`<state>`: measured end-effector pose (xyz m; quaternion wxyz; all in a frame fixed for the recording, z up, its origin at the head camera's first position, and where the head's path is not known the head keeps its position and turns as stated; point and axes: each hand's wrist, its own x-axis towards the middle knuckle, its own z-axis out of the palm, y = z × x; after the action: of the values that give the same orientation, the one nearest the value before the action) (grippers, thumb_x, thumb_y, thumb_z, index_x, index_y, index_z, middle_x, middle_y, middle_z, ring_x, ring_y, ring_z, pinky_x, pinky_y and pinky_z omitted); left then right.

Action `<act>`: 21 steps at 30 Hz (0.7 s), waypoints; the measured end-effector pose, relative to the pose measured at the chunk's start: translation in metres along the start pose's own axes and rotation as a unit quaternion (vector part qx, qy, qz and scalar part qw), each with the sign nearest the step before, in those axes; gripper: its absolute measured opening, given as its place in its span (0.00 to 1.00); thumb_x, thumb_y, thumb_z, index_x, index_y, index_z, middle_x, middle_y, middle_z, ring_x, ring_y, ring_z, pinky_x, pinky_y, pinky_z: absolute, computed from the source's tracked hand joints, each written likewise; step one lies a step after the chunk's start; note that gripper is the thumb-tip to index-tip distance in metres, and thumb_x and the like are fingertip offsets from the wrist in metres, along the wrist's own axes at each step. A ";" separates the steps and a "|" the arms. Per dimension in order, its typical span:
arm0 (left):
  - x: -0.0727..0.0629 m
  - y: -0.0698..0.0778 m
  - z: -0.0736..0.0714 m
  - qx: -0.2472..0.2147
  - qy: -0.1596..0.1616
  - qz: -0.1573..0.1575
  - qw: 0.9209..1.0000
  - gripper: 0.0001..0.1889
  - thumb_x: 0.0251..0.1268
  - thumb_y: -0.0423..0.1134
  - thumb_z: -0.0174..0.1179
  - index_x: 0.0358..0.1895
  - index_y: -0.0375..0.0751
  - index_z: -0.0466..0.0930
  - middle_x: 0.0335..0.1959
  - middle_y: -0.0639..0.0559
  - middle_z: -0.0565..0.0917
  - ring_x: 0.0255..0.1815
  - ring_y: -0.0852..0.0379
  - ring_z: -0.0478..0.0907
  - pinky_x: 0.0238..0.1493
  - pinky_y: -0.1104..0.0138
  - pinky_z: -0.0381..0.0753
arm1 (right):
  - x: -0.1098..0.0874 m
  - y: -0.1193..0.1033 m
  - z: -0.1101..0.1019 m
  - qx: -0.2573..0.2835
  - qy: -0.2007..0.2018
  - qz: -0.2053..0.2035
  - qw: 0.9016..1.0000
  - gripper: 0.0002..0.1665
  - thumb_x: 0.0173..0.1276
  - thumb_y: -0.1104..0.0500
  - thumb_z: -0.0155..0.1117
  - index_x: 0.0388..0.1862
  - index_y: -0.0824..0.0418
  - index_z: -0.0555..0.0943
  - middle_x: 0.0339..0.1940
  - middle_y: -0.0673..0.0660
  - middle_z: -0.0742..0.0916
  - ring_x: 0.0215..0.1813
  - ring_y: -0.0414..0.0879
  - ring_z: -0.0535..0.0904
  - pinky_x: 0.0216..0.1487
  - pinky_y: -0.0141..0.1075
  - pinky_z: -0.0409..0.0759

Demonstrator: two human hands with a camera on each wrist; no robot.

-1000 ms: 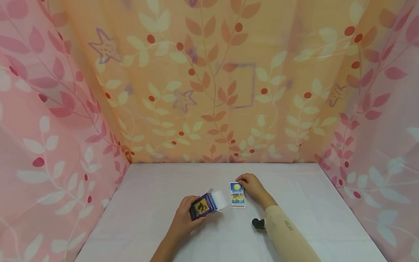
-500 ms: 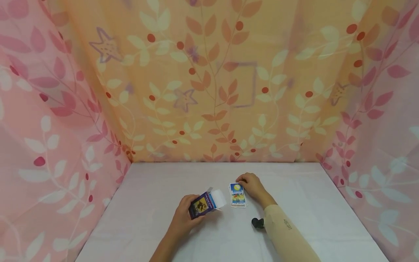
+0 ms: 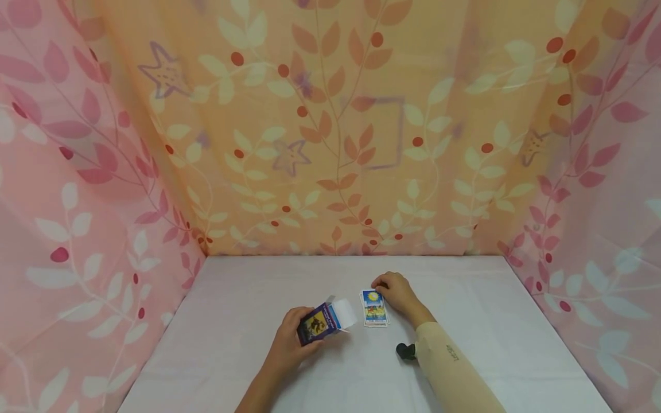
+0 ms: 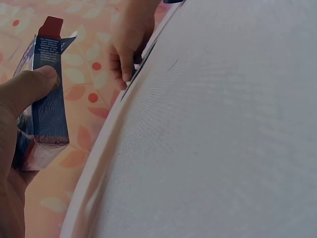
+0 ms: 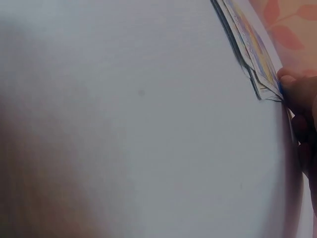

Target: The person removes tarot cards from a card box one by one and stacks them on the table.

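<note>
In the head view my left hand (image 3: 291, 338) grips an open tarot card box (image 3: 317, 324), dark with a yellow picture, its white flap pointing right. In the left wrist view the thumb lies along the narrow side of the box (image 4: 49, 106), whose red flap stands up. Right of it a small, slightly uneven stack of tarot cards (image 3: 374, 310) lies on the table, a blue and yellow sun card on top. My right hand (image 3: 397, 291) pinches the top card at its far right corner; in the right wrist view the cards (image 5: 250, 49) appear edge-on beside the fingers.
A small black object (image 3: 405, 351) shows beside the right sleeve (image 3: 451, 367). The white table (image 3: 232, 321) ends at a floral curtain (image 3: 330, 189) behind, with pink floral curtains on both sides.
The top card has shifted very slightly on the stack. Both hands stay almost where they were, the left still holding the box.
</note>
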<state>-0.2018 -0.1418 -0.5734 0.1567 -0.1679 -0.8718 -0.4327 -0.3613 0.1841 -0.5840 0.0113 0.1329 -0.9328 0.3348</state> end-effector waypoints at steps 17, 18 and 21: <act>0.001 0.002 -0.001 0.001 -0.002 -0.007 1.000 0.42 0.45 0.41 0.83 0.68 0.52 0.73 0.63 0.60 0.75 0.62 0.60 0.74 0.64 0.53 0.79 | 0.003 -0.005 -0.005 0.080 0.003 0.054 0.995 0.04 0.74 0.58 0.67 0.43 0.53 0.87 0.45 0.50 0.88 0.53 0.49 0.80 0.65 0.52 0.76; 0.001 0.002 -0.001 0.003 -0.002 -0.007 1.000 0.42 0.45 0.41 0.84 0.67 0.52 0.73 0.63 0.60 0.75 0.62 0.60 0.74 0.64 0.53 0.79 | 0.001 -0.006 -0.005 0.082 0.008 0.056 0.995 0.04 0.74 0.58 0.67 0.43 0.54 0.87 0.46 0.51 0.88 0.53 0.49 0.80 0.65 0.52 0.76; -0.001 0.001 0.000 0.004 -0.001 -0.009 1.000 0.42 0.45 0.41 0.84 0.67 0.53 0.73 0.63 0.60 0.75 0.62 0.60 0.74 0.64 0.53 0.79 | -0.004 -0.012 -0.009 0.096 0.017 0.066 0.993 0.06 0.74 0.58 0.65 0.45 0.56 0.86 0.46 0.53 0.88 0.54 0.51 0.80 0.65 0.54 0.76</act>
<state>-0.2008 -0.1417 -0.5729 0.1530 -0.1597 -0.8750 -0.4306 -0.3549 0.1817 -0.5700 -0.0076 0.0653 -0.9026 0.4255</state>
